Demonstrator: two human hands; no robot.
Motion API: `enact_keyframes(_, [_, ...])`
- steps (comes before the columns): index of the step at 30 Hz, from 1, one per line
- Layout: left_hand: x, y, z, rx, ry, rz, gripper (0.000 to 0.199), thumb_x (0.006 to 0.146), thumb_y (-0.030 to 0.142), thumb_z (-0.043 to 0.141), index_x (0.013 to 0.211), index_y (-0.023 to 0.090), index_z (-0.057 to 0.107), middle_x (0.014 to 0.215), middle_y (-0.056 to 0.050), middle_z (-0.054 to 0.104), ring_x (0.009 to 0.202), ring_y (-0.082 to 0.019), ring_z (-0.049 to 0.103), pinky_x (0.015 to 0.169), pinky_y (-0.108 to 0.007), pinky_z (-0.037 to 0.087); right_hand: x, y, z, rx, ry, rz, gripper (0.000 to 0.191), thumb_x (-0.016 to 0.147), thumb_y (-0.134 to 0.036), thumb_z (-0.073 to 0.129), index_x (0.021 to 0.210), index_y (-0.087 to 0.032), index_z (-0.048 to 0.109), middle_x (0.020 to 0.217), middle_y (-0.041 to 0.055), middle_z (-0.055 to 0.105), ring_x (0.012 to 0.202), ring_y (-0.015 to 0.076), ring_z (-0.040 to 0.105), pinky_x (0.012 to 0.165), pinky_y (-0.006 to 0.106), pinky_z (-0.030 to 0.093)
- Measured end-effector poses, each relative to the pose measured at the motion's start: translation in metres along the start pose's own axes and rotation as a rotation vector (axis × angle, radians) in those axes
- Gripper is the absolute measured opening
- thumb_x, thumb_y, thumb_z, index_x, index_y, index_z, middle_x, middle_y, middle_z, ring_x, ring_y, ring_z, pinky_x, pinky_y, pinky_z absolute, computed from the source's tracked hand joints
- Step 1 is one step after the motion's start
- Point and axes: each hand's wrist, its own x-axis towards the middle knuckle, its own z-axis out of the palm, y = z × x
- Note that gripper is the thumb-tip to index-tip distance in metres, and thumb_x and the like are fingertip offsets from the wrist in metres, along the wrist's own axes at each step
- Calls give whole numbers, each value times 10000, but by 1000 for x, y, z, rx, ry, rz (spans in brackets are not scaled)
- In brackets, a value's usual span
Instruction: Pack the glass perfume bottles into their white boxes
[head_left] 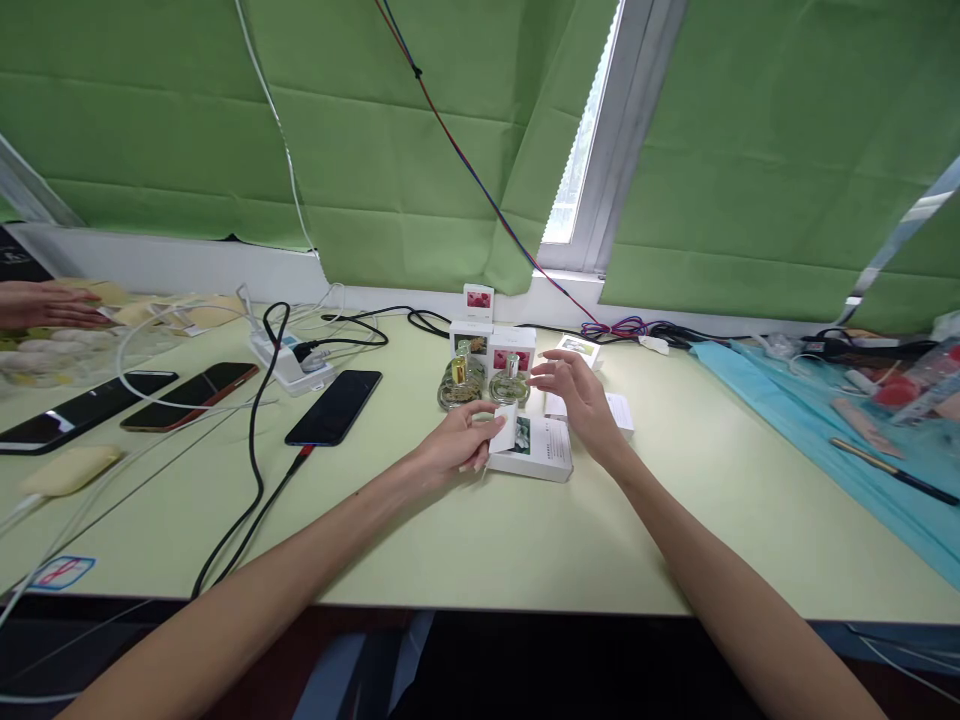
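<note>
My left hand [463,436] pinches the raised white end flap of a flat white box [541,455] lying on the table. A flower picture and small print show on the box's top. My right hand [579,395] hovers to the right of the glass perfume bottles, fingers apart and nothing visible in them. One bottle [510,388] has a silver neck. Beside it stands another bottle [459,390] with a gold neck, with a further one partly hidden behind. Under my right hand lies a white carton [621,412], partly covered by it.
White picture boxes [512,343] stand behind the bottles, and another box [579,348] lies to the right. Left are a phone [334,406] on a cable, a power strip [289,365] and more phones. Another person's hand [49,304] is far left. Blue sheeting [780,400] covers the right side.
</note>
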Motion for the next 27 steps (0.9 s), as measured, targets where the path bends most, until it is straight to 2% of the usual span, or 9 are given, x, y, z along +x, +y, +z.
enact_keyframes(3, [0, -1, -1, 2, 6, 9, 484, 932, 419, 668, 1308, 148, 524, 388, 80, 487, 324, -76, 318, 374, -187, 190, -7, -5, 8, -115, -47, 34, 541, 895, -628, 644, 1264, -253, 516, 1193, 103, 673, 1077, 247, 700, 979, 463, 554])
enact_keyframes(5, [0, -2, -1, -4, 14, 9, 503, 912, 409, 700, 1312, 162, 523, 401, 83, 488, 340, -80, 344, 382, -184, 217, -13, -8, 16, -223, -119, 17, 697, 807, -577, 770, 1355, -262, 476, 1297, 123, 639, 1187, 280, 655, 1051, 493, 512])
enact_keyframes(8, [0, -4, 0, -37, 27, -2, 515, 899, 416, 722, 1306, 176, 519, 416, 96, 469, 352, -80, 349, 398, -186, 263, -24, -12, 29, -374, -236, -53, 866, 764, -540, 813, 1475, -285, 390, 1484, 139, 519, 1378, 328, 514, 1120, 537, 450])
enact_keyframes(10, [0, -4, 1, -50, 26, -9, 492, 912, 430, 706, 1295, 182, 520, 424, 97, 465, 363, -81, 351, 406, -186, 277, -29, -13, 37, -453, -277, -101, 951, 722, -538, 844, 1501, -285, 361, 1542, 144, 460, 1418, 345, 464, 1145, 560, 415])
enact_keyframes(14, [1, -6, 1, -46, 16, 2, 474, 911, 422, 705, 1289, 197, 528, 437, 88, 478, 384, -90, 377, 405, -184, 264, -33, -11, 42, -539, -314, -116, 989, 729, -519, 831, 1537, -277, 314, 1542, 155, 437, 1404, 349, 465, 1126, 570, 424])
enact_keyframes(20, [3, -7, 0, 3, 14, 5, 479, 918, 465, 683, 1282, 193, 529, 453, 72, 521, 375, -87, 381, 400, -184, 247, -30, -14, 35, -523, -377, -62, 997, 738, -435, 814, 1559, -269, 274, 1539, 164, 436, 1385, 344, 488, 1071, 541, 476])
enact_keyframes(27, [1, -4, 2, 25, 16, 4, 396, 935, 432, 667, 1227, 187, 557, 442, 59, 526, 380, -89, 449, 407, -178, 225, -27, -13, 28, -559, -470, 4, 1105, 707, -500, 840, 1586, -258, 215, 1579, 171, 395, 1440, 351, 429, 1094, 541, 462])
